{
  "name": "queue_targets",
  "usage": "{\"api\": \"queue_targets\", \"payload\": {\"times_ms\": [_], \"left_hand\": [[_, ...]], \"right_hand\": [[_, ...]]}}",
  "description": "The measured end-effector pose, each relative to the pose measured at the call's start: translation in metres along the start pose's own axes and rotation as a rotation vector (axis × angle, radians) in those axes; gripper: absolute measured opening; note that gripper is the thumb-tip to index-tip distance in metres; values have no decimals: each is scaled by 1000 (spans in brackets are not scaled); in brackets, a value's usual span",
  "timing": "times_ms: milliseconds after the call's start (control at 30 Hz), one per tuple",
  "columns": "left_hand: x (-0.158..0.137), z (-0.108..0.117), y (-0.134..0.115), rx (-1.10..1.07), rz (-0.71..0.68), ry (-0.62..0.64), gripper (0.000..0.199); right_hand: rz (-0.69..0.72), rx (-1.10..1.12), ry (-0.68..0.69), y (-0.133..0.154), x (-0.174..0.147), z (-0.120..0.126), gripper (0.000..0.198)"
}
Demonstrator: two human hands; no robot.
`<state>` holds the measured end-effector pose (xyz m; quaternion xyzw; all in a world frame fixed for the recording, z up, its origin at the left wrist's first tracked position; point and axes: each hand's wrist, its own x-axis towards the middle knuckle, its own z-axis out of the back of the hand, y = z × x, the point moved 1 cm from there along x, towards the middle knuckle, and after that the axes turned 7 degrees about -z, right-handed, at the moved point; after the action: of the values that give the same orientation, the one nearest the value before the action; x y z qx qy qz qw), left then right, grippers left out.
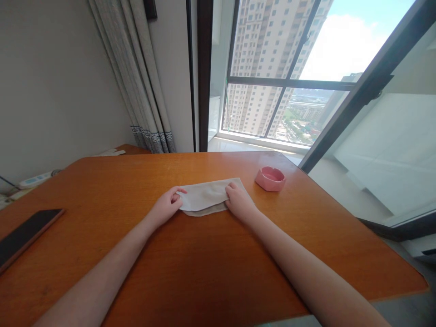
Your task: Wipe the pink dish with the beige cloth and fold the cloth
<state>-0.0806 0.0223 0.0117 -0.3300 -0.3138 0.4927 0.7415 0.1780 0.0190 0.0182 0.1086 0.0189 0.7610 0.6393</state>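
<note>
1. Near the middle of the frame, a cloth (204, 193) lies folded on the table (204, 268), its pale upper layer leaving a greyer strip showing along the lower edge.
2. At the cloth's left end, my left hand (169, 202) pinches it, the index finger reaching over the top.
3. Toward its right end, my right hand (239, 200) pinches the fold, fingers curled.
4. Right of centre, a pink ashtray (267, 183) sits near my right hand, apart from the cloth.
5. At the left edge, a dark slab (27, 234) lies well apart from my hands.
</note>
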Motion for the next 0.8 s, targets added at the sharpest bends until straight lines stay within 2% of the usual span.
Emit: {"api": "queue_targets", "payload": {"times_ms": [100, 133, 267, 333, 433, 500, 600, 733, 800], "left_hand": [[0, -3, 5, 80, 17, 128, 38], [0, -4, 6, 97, 18, 130, 37], [1, -4, 11, 192, -16, -25, 27], [0, -5, 11, 220, -14, -36, 22], [0, -5, 9, 204, 0, -19, 20], [-1, -6, 5, 184, 0, -94, 23], [-1, -8, -1, 78, -11, -190, 25], [-1, -16, -6, -221, -37, -93, 31], [0, -18, -6, -293, -44, -62, 34]], "right_hand": [[-34, -103, 39, -6, 0, 3, 21], [-59, -137, 60, -8, 0, 4, 22], [-136, -204, 44, -6, -3, 13, 26], [-176, -217, 84, -3, -6, 17, 26], [-234, -199, 230, 0, -9, 23, 24], [-247, -159, 195, 0, -9, 24, 25], [-255, -114, 78, -2, -7, 19, 26], [-253, -115, 84, -4, -4, 2, 33], [-250, -112, 47, -5, -3, -4, 34]]}}
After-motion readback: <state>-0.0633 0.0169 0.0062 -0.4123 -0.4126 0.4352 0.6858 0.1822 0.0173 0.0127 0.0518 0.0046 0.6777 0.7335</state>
